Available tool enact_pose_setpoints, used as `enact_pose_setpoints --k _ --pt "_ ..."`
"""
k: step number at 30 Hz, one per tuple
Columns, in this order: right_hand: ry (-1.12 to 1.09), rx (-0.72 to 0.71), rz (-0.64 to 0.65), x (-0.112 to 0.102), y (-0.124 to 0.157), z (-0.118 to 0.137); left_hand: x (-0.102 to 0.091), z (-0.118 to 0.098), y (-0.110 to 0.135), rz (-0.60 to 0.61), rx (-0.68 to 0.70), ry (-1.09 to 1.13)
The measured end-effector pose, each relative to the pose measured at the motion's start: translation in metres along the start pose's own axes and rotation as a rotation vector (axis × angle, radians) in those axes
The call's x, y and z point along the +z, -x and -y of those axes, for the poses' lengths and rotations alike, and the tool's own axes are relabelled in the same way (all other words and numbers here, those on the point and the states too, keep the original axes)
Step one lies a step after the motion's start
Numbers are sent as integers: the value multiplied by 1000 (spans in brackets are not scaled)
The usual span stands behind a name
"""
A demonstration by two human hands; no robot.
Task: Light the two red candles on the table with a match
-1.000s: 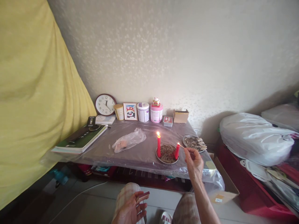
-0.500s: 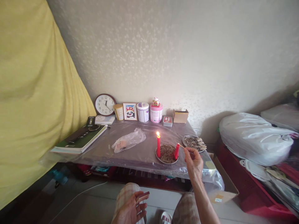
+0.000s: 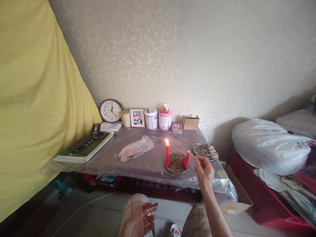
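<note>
My right hand (image 3: 204, 171) pinches a thin matchstick (image 3: 192, 154) whose burning tip touches the wick of a short red candle (image 3: 187, 160). That candle leans in a round metal dish (image 3: 176, 162) beside a taller red candle (image 3: 167, 153) that burns upright. My left hand (image 3: 138, 222) rests low over my knee, fingers closed round a small flat matchbox (image 3: 150, 208). A second dish (image 3: 202, 150) holding several matchsticks lies just right of the candles.
The low table (image 3: 138, 164) is covered in clear plastic. On it lie a crumpled plastic bag (image 3: 136, 148), books (image 3: 84, 147), a clock (image 3: 111, 110), tins (image 3: 151, 118), a framed picture (image 3: 137, 118) and a small box (image 3: 191, 122). A yellow curtain (image 3: 29, 98) hangs left; bagged bundles (image 3: 269, 144) sit right.
The flame at the short candle's tip has shrunk slightly. My right hand has shifted a little left; my left hand has stayed put.
</note>
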State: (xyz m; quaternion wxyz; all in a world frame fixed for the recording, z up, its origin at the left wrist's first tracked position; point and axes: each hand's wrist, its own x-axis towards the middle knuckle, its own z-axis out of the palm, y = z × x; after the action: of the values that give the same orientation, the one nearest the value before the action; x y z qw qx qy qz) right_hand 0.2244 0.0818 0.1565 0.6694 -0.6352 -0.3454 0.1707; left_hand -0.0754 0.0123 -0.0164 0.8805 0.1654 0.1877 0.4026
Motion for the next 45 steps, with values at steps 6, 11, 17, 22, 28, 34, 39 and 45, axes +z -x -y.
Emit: enact_pose_setpoints --k 6,11,17,22,28,34,39,45 --pt "-2 -7 7 -1 -1 -2 1 -2 0 3 0 -4" --pt "-4 -13 9 -2 -2 -6 4 -2 1 -17 -5 -2" --pt "-17 6 13 -2 -2 -1 5 -1 1 -21 -4 2" --pt "-39 16 14 -2 -3 1 4 -2 1 -16 -4 0" --pt "-128 13 29 -10 -10 -1 3 -2 2 -31 -5 2" --pt "-296 -3 43 -43 -39 23 -20 6 -5 -64 -10 26" --pt "-254 7 65 -77 -67 23 -28 8 -8 -77 -20 9" --pt "-160 11 16 -94 -87 -6 -13 3 -3 -53 -19 8"
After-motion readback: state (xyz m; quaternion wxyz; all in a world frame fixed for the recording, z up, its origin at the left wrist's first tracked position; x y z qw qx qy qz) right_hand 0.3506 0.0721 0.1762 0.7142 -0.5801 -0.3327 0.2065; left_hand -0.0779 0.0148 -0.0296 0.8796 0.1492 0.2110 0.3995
